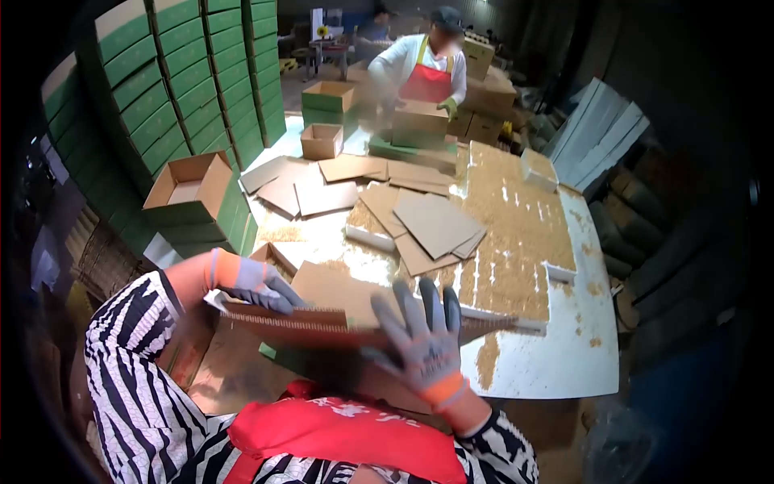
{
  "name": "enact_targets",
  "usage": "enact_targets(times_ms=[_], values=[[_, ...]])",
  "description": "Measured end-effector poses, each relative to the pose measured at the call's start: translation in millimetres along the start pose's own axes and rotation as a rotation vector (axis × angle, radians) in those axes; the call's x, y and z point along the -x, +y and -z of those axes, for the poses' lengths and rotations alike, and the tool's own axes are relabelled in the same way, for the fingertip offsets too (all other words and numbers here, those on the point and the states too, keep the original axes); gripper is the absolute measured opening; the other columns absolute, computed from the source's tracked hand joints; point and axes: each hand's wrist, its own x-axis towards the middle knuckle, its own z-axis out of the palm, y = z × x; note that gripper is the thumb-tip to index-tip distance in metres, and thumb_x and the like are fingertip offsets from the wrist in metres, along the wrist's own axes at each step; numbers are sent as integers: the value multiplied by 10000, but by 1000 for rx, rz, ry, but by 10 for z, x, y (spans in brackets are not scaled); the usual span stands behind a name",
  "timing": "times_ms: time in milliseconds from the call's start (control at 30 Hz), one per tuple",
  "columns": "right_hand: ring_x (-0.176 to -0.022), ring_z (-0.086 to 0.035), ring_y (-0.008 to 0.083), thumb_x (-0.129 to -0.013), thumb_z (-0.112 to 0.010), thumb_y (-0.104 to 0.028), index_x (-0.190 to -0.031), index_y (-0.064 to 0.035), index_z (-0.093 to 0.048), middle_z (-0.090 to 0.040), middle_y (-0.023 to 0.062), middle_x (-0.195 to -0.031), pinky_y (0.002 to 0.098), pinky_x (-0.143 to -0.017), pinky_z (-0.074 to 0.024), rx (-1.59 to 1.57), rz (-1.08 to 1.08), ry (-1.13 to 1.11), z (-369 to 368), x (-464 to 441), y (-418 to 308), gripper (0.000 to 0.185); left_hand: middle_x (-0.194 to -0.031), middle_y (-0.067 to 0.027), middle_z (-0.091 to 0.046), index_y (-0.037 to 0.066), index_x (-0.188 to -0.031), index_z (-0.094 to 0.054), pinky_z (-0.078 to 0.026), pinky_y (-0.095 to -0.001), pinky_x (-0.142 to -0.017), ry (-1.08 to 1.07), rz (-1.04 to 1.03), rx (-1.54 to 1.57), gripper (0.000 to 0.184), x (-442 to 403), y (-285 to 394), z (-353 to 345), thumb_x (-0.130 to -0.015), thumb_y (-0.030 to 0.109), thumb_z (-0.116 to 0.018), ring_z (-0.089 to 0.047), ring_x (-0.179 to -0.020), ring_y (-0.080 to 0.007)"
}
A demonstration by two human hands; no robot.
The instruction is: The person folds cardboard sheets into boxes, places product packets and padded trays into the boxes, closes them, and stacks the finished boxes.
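Close in front of my body is a brown cardboard piece (282,323) with its corrugated edge toward me; it may be part of a box, but I cannot make out its whole form. My left hand (260,284), in a grey glove with an orange cuff, is closed over its upper left edge. Fingers spread wide, my gloved right hand (426,348) is held flat by its right side; whether the palm touches it is hidden. Behind it are a flat cardboard sheet (334,289) and a small open box (274,260).
Loose cardboard sheets (439,222) lie across the white table (588,355). White-edged blocks covered in tan crumbs (516,234) fill its right half. Green boxes (181,89) are stacked high at left, an open box (193,189) before them. A co-worker (431,68) handles a box (419,123) opposite.
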Motion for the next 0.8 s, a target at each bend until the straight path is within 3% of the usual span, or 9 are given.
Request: enact_targets(times_ms=[133, 233, 333, 467, 533, 600, 667, 733, 800], values=[[-1256, -381, 409, -741, -700, -399, -1251, -256, -595, -474, 105, -1373, 577, -1062, -223, -28, 7, -10, 122, 387, -184, 540, -942, -25, -650, 11, -1180, -597, -460, -258, -759, 247, 34, 28, 376, 135, 387, -159, -902, 256, -658, -548, -846, -77], [-1303, -309, 496, -633, -792, -271, -942, -260, -715, -490, 162, -1368, 587, -1085, -179, -213, -96, 157, 215, 540, -189, 318, -767, -33, -590, 27, -945, -537, -458, -249, -576, 764, -295, 12, 240, 287, 371, -158, -848, 189, -684, -553, -658, -77], [-1259, -436, 472, -626, -772, -126, -881, -154, -715, -450, 259, -1367, 520, -1028, -370, -650, -242, 176, 364, 674, -15, 262, -674, -74, -570, 12, -843, -510, -486, -307, -563, 1070, -180, 54, 300, 437, 350, -87, -785, 218, -719, -575, -578, -140], [-1266, -444, 420, -726, -756, -159, -1003, -110, -661, -472, 224, -1351, 436, -1004, -429, -504, 13, -208, 511, 433, -243, 296, -703, -99, -611, 26, -855, -548, -507, -322, -606, 930, -275, -454, 271, -8, 157, -482, -811, 258, -681, -618, -667, -123], [-1250, -478, 331, -800, -737, -233, -1257, -93, -550, -519, 191, -1321, 425, -1010, -418, -687, 71, -331, 159, 337, -310, 513, -823, -99, -642, 58, -1031, -616, -506, -304, -661, 550, -387, -551, 282, -344, 65, -544, -874, 292, -604, -620, -763, -125], [-1182, -552, 252, -828, -730, -180, -1300, -29, -510, -561, 180, -1277, 370, -970, -457, -1288, -527, -607, 34, 152, -200, 541, -982, -91, -652, 106, -1231, -588, -512, -317, -712, 100, -128, -122, 373, -524, -71, -390, -936, 323, -518, -625, -826, -163], [-1127, -588, 217, -841, -725, -223, -1338, -22, -468, -562, 176, -1280, 342, -916, -493, -941, -673, -370, -486, 226, 44, 595, -1224, -97, -577, 95, -1361, -469, -514, -368, -869, -36, -303, 585, 448, -720, -418, -154, -957, 287, -491, -603, -1028, -244], [-1097, -607, 286, -820, -734, -308, -1364, -60, -440, -524, 195, -1292, 367, -908, -499, -634, -550, -152, -526, 183, -215, 666, -1243, -137, -565, 47, -1328, -479, -477, -363, -951, 144, -592, 249, 466, -747, -667, -246, -951, 320, -502, -576, -1112, -253], [-1202, -502, 346, -806, -711, -353, -1395, -100, -414, -469, 188, -1355, 430, -1044, -385, -192, -273, -147, -558, 118, -273, 706, -1188, -205, -566, 38, -1262, -503, -409, -428, -981, 530, -136, -505, 510, -375, -19, -635, -889, 381, -563, -532, -1124, -351]])
